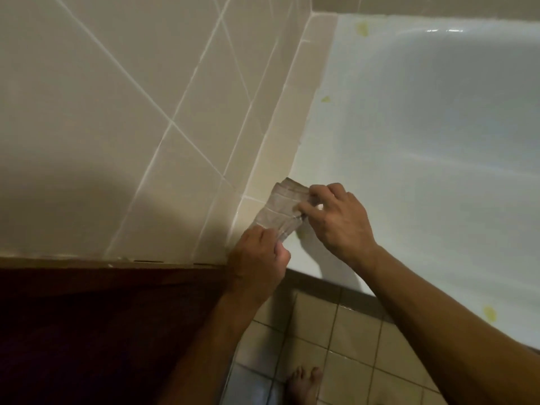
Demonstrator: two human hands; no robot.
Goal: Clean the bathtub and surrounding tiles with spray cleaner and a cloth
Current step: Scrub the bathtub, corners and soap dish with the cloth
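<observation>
Nearest the camera, a bare foot (305, 382) stands on the floor tiles (350, 331), below two forearms reaching to the tub corner. The left hand (257, 258) pinches the lower end of a folded cloth (282, 209) between thumb and curled fingers; the right hand (336, 217) pinches its upper side, fingertips pressed into the folds. The cloth is held just above the bathtub (438, 127) rim, beside the tiled ledge (280, 135) and wall tiles (117, 97). It looks thin, soft and light, probably limp when damp; best held by the folded edges so the layers stay together. Yellowish spots (363, 27) mark the rim. No spray cleaner is in view; the tub's far end is cut off, and the dark surface (87, 331) at lower left cannot be made out.
</observation>
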